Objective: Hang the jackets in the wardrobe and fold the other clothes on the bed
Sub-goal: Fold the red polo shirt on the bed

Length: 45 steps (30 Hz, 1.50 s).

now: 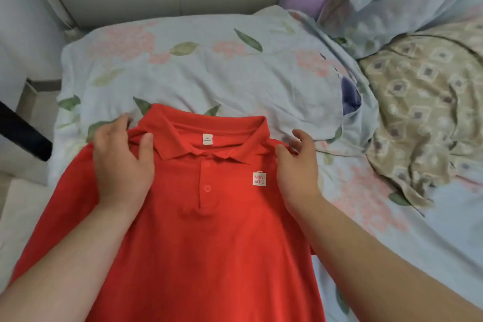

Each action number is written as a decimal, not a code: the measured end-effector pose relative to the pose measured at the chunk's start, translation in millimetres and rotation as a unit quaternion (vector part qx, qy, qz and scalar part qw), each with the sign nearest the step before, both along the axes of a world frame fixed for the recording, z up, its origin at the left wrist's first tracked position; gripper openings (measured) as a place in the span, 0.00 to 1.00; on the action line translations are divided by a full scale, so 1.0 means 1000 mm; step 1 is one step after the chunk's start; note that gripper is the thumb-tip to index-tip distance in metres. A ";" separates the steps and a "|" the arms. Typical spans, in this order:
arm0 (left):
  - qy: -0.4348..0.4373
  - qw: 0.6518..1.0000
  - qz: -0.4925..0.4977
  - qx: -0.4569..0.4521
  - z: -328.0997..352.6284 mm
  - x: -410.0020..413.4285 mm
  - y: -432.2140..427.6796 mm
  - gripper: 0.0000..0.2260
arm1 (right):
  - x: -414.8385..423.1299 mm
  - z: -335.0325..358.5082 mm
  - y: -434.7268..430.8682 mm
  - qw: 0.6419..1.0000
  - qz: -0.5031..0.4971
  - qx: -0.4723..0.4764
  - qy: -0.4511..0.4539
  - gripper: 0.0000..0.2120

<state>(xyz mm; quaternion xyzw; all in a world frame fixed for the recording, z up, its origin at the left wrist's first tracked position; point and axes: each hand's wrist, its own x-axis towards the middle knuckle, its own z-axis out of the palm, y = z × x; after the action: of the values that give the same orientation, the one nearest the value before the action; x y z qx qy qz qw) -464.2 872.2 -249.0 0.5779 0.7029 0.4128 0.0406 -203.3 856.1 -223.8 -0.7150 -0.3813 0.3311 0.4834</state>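
Head view: the red polo shirt (209,243) lies face-up on the bed (392,243), collar away from you.
Your left grip (121,162) pinches one shoulder, thumb on top. Your right grip (298,165) sits at the other shoulder, fingers loosely spread; whether it pinches cloth cannot be told. The shirt's long axis runs from you toward the pillow (196,68), so both grips are equally near.
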 end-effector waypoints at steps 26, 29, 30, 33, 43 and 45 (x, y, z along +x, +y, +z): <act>0.072 0.970 -0.174 -0.155 -0.021 0.180 -0.153 0.26 | 0.092 0.003 -0.119 0.925 0.159 -0.201 0.282 0.16; 0.118 0.961 -0.175 -0.178 -0.023 0.179 -0.163 0.29 | 0.109 0.005 -0.107 0.928 0.092 -0.176 0.315 0.13; 0.143 0.957 -0.172 -0.186 -0.024 0.181 -0.166 0.30 | 0.120 0.008 -0.100 0.939 0.076 -0.164 0.291 0.12; 0.205 0.941 -0.163 -0.214 -0.026 0.184 -0.169 0.36 | 0.159 0.011 -0.085 0.948 0.052 -0.131 0.287 0.13; 0.279 0.919 -0.120 -0.250 -0.024 0.195 -0.165 0.40 | 0.194 -0.013 -0.093 0.852 0.193 -0.087 0.478 0.23; 0.278 0.919 -0.118 -0.253 -0.023 0.195 -0.166 0.40 | 0.199 -0.015 -0.092 0.822 0.181 -0.077 0.534 0.22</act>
<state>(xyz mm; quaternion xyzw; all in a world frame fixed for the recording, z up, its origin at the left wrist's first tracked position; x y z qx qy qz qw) -269.4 706.5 -272.2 0.7188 0.6933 0.0361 0.0368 -4.5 764.3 -238.9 -0.3795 -0.1597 0.7711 0.4856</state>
